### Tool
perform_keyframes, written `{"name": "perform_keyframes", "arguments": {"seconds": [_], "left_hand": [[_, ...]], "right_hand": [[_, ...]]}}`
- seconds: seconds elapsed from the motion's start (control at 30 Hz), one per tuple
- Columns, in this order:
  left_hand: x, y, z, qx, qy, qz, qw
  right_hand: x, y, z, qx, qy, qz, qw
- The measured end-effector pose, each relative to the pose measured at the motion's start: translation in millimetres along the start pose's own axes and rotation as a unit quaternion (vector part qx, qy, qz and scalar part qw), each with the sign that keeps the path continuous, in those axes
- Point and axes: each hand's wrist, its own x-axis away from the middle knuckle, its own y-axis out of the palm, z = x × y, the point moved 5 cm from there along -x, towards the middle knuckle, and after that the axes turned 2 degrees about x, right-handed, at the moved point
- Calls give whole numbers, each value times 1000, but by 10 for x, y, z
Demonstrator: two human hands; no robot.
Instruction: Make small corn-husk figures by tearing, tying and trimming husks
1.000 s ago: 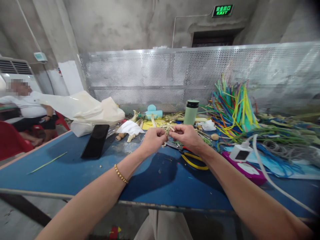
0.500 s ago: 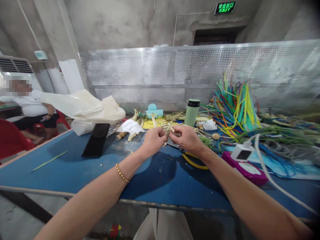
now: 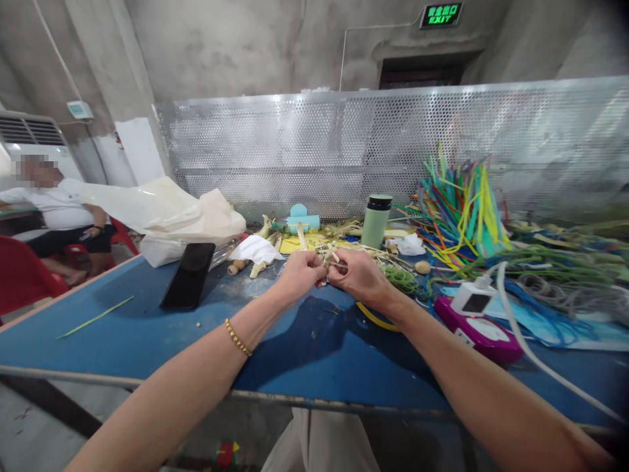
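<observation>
My left hand [image 3: 302, 272] and my right hand [image 3: 358, 274] meet just above the blue table, both with fingers pinched closed. From the right fingers a thin, stick-like piece [image 3: 339, 265] shows; its kind is unclear. What the left fingers pinch is too small and covered to make out. Behind the fingertips lies a heap of pale, dried plant stalks [image 3: 322, 248], and a flat pale strip [image 3: 301, 235] stands up by the left hand. Below my right wrist is a curved yellow handle [image 3: 376, 319], partly hidden.
On the left are a black phone [image 3: 189, 275] and a plastic bag [image 3: 196, 219]. A green tumbler [image 3: 375, 223], colourful strips [image 3: 466, 210] and a purple power strip [image 3: 484, 334] stand right, with a white cable. A person [image 3: 63, 210] sits far left.
My right hand has shifted slightly left and turned, its knuckles now nearer the left fingertips. The yellow handle is more covered by the right forearm. My left hand has barely moved.
</observation>
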Motion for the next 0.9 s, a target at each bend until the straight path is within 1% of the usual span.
{"name": "perform_keyframes", "arguments": {"seconds": [0.13, 0.23, 0.37, 0.47, 0.57, 0.67, 0.8, 0.9], "left_hand": [[0, 8, 13, 44, -13, -19, 999], [-22, -6, -2, 39, -6, -23, 999], [-40, -16, -10, 25, 10, -42, 999], [-31, -23, 9, 38, 10, -48, 998], [-28, -34, 7, 61, -4, -41, 997], [-43, -49, -13, 50, -3, -31, 998], [-60, -72, -37, -1, 16, -17, 1000], [-53, -73, -37, -42, 25, -12, 999]], "right_hand": [[14, 17, -19, 42, -33, 24, 998], [23, 55, -24, 71, -48, 38, 996], [30, 94, -44, 76, -54, 44, 995], [23, 41, -41, 45, -36, 41, 998], [4, -38, -4, -33, 5, -3, 999], [-7, -101, 6, -81, 24, -38, 996], [-6, -106, -17, -78, 29, -42, 996], [2, -75, -9, -61, 37, -26, 997]]}}
